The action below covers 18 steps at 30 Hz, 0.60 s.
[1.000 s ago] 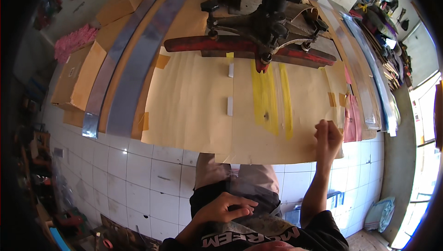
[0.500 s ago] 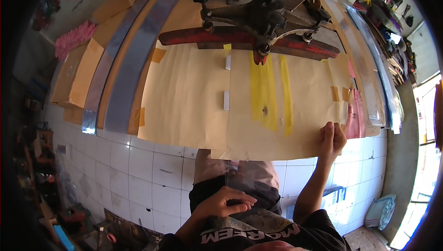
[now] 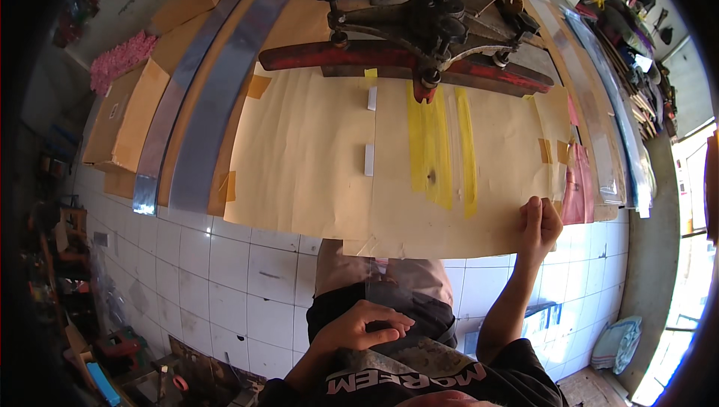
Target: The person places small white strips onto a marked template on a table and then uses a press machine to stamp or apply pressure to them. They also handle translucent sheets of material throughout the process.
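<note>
My right hand is closed in a fist at the front right of a large tan paper sheet. Its thumb lies over the bent index finger, and whatever it grips is hidden. Held low in front of my lap, my left hand has its fingers curled toward the thumb. A faint see-through film seems to hang above that hand, but its hold on it is unclear. Yellow tape strips run down the sheet, beside a short white strip. Over the sheet's far edge stands a dark press machine with a red bar.
Long clear plastic strips lie at the left, near an open cardboard box. Pink material lies at the sheet's right edge. White floor tiles show below. A pale bundle is on the floor at right.
</note>
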### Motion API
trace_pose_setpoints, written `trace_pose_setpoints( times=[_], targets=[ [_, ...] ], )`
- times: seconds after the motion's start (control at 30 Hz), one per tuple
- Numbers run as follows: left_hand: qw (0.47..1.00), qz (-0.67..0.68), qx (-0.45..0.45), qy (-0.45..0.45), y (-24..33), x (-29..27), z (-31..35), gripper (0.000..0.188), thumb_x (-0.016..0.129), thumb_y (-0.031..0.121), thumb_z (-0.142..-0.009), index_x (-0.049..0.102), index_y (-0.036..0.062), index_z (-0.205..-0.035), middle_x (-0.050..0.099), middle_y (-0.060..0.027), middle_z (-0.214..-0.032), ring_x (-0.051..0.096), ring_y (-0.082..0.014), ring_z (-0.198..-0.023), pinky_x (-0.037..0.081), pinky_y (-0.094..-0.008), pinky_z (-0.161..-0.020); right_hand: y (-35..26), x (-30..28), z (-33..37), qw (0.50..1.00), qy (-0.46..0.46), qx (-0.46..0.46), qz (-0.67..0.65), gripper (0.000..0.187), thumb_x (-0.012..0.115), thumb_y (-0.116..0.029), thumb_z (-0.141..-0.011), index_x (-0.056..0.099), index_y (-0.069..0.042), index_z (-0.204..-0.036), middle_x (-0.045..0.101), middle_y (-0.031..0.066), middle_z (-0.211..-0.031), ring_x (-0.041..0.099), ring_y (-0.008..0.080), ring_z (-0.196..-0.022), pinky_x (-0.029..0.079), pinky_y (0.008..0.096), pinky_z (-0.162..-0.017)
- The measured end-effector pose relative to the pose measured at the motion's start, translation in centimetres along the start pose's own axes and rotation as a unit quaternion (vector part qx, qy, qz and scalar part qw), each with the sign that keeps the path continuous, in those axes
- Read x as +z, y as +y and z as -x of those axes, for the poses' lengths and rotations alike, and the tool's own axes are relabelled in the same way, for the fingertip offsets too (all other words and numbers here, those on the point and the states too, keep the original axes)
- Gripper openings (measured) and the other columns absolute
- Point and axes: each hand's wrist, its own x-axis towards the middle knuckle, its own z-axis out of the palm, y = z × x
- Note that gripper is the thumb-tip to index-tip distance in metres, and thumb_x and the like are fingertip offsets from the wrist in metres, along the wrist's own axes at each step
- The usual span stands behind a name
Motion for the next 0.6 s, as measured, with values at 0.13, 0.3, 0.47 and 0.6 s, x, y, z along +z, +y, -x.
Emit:
trace_pose_setpoints(
  times=[0.13,0.3,0.47,0.6],
  targets=[
    [1.0,-0.002,-0.007,-0.001,0.1,0.0,0.1,0.03,0.068,0.008,-0.088,0.066,0.0001,-0.116,0.072,-0.0137,-0.093,0.069,-0.022,-0.09,0.052,-0.0324,-0.086,-0.7,-0.1,-0.1,1.0,-0.009,0.003,0.007,0.039,0.057,-0.02,-0.1,0.05,-0.006,-0.064,0.043,-0.0031,-0.055,0.033,0.0021,-0.048,0.021,0.022,-0.046],
    [1.0,-0.026,-0.015,0.007,1.0,0.0,0.0,0.03,0.068,0.008,-0.088,0.066,-0.0005,-0.117,0.072,-0.0134,-0.092,0.07,-0.0218,-0.091,0.052,-0.0333,-0.086,-2.4,-0.7,-1.0,0.99,-0.105,0.038,0.082,0.03,0.06,-0.015,-0.096,0.059,0.002,-0.072,0.053,0.0008,-0.058,0.045,0.0053,-0.052,0.033,0.0229,-0.048],
    [0.999,-0.036,-0.023,0.019,1.3,-0.1,-0.4,0.033,0.063,0.007,-0.091,0.06,0.0012,-0.124,0.072,-0.0145,-0.094,0.071,-0.0216,-0.086,0.054,-0.0316,-0.082,-6.0,1.0,-1.2,0.967,-0.201,-0.027,0.157,0.016,0.065,-0.012,-0.09,0.065,0.003,-0.085,0.063,0.0083,-0.07,0.061,0.015,-0.068,0.048,0.0287,-0.065],
    [0.998,0.003,-0.005,0.063,0.6,-0.3,-0.4,0.038,0.06,0.011,-0.096,0.053,0.0021,-0.132,0.071,-0.0127,-0.088,0.071,-0.0209,-0.079,0.054,-0.0303,-0.077,-7.9,4.0,-0.8,0.898,-0.354,-0.171,0.195,0.026,0.067,-0.017,-0.088,0.064,0.0,-0.107,0.064,0.0168,-0.109,0.062,0.0308,-0.098,0.049,0.0401,-0.086]
  ],
)
